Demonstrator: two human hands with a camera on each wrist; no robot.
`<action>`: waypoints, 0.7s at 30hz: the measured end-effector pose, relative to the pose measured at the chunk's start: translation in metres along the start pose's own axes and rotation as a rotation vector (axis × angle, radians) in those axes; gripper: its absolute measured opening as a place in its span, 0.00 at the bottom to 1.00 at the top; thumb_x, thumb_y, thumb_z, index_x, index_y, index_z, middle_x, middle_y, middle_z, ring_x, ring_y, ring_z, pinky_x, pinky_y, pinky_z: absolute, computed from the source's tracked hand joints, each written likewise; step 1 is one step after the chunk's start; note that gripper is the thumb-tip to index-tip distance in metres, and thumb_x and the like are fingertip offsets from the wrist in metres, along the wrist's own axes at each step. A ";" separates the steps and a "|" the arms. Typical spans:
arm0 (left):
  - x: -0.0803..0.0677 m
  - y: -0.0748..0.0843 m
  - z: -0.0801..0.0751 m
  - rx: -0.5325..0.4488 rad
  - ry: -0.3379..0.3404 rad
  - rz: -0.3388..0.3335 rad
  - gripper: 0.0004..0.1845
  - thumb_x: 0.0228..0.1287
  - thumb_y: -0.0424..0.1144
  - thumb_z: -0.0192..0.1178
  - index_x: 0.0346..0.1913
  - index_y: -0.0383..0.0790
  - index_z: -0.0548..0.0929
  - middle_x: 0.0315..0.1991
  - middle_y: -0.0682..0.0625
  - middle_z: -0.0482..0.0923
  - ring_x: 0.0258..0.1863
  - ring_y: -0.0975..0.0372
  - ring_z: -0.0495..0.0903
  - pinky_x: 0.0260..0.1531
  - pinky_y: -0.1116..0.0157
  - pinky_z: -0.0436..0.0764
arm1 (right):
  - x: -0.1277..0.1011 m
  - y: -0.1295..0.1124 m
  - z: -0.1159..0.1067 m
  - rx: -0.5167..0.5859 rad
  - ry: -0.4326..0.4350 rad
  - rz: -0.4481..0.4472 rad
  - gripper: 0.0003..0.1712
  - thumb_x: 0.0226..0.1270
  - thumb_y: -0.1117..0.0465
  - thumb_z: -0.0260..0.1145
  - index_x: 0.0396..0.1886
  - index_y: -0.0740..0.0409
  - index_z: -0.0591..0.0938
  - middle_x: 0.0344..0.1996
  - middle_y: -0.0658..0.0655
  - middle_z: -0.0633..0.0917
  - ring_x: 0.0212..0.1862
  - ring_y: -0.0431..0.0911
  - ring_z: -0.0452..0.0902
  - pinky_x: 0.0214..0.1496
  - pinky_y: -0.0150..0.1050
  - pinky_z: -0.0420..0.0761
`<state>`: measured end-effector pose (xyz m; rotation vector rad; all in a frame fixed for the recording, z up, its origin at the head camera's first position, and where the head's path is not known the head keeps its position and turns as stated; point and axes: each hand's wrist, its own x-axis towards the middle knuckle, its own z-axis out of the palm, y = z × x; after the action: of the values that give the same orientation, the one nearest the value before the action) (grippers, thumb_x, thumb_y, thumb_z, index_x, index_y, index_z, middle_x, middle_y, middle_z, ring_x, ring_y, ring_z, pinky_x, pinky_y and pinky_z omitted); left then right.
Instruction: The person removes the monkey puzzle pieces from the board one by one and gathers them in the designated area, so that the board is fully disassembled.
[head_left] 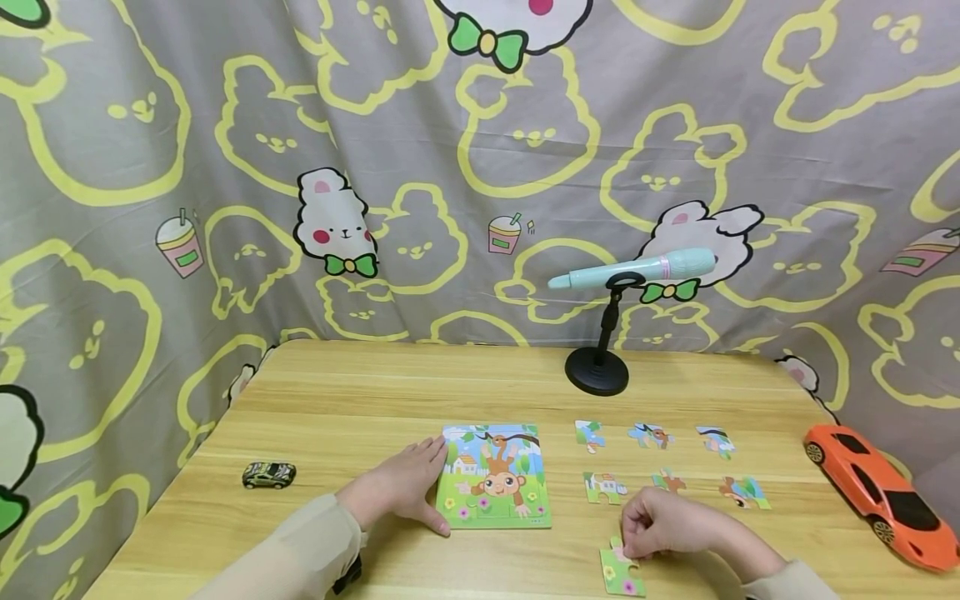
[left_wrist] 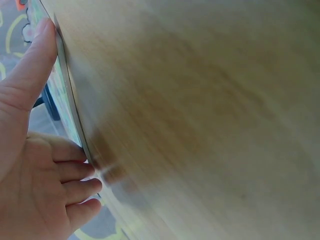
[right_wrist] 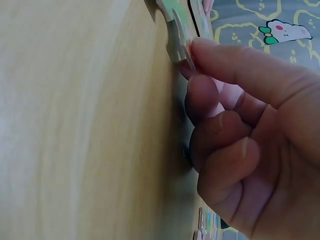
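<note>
A square puzzle board [head_left: 495, 477] with a monkey picture lies on the table. My left hand [head_left: 408, 483] rests along its left edge, fingers fairly straight; in the left wrist view the thumb [left_wrist: 37, 60] and fingertips touch that edge. To the right of the board, my right hand [head_left: 663, 525] pinches a green jigsaw piece [head_left: 622, 577] with flowers on it, by its upper right part. The right wrist view shows the piece [right_wrist: 176, 37] at the thumb and index fingertips, slightly tilted, the other fingers curled. More jigsaw pieces [head_left: 604, 487] lie in two rows beyond the right hand.
A black stand [head_left: 597, 372] holds a light-blue toy microphone [head_left: 637, 271] at the back. An orange toy car [head_left: 881, 496] sits at the right edge, a small dark toy car [head_left: 268, 475] at the left. A patterned curtain [head_left: 420, 167] hangs behind the wooden table [head_left: 360, 392].
</note>
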<state>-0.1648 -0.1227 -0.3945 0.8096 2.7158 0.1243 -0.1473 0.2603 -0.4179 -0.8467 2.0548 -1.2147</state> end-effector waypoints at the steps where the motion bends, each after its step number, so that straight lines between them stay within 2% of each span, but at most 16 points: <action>1: 0.000 0.000 0.000 -0.001 0.000 0.000 0.61 0.37 0.66 0.66 0.67 0.25 0.56 0.68 0.34 0.50 0.67 0.46 0.51 0.64 0.52 0.54 | 0.000 0.000 0.000 0.001 0.001 0.004 0.08 0.56 0.65 0.66 0.22 0.66 0.78 0.14 0.41 0.72 0.15 0.30 0.60 0.15 0.23 0.58; 5: 0.000 0.000 0.000 0.001 -0.001 0.000 0.61 0.37 0.66 0.66 0.67 0.25 0.56 0.68 0.34 0.50 0.67 0.46 0.50 0.64 0.52 0.54 | 0.000 0.000 -0.001 0.005 0.007 0.011 0.06 0.56 0.65 0.66 0.24 0.64 0.79 0.15 0.41 0.73 0.16 0.30 0.61 0.15 0.23 0.58; 11: 0.000 0.000 -0.001 0.010 -0.001 0.002 0.61 0.37 0.66 0.66 0.67 0.25 0.56 0.68 0.34 0.50 0.67 0.46 0.51 0.64 0.52 0.54 | 0.005 -0.003 -0.005 0.000 0.012 -0.029 0.05 0.58 0.65 0.65 0.27 0.62 0.80 0.17 0.41 0.73 0.17 0.30 0.61 0.16 0.23 0.60; 21: -0.001 0.001 -0.002 0.003 0.001 -0.001 0.61 0.37 0.66 0.66 0.67 0.25 0.56 0.68 0.34 0.50 0.67 0.46 0.51 0.64 0.52 0.54 | 0.039 -0.026 -0.003 -0.108 0.099 -0.068 0.08 0.58 0.64 0.66 0.35 0.65 0.78 0.18 0.45 0.72 0.19 0.33 0.62 0.19 0.26 0.63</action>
<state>-0.1636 -0.1224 -0.3925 0.8098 2.7181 0.1208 -0.1683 0.2218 -0.3996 -0.9303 2.2034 -1.2126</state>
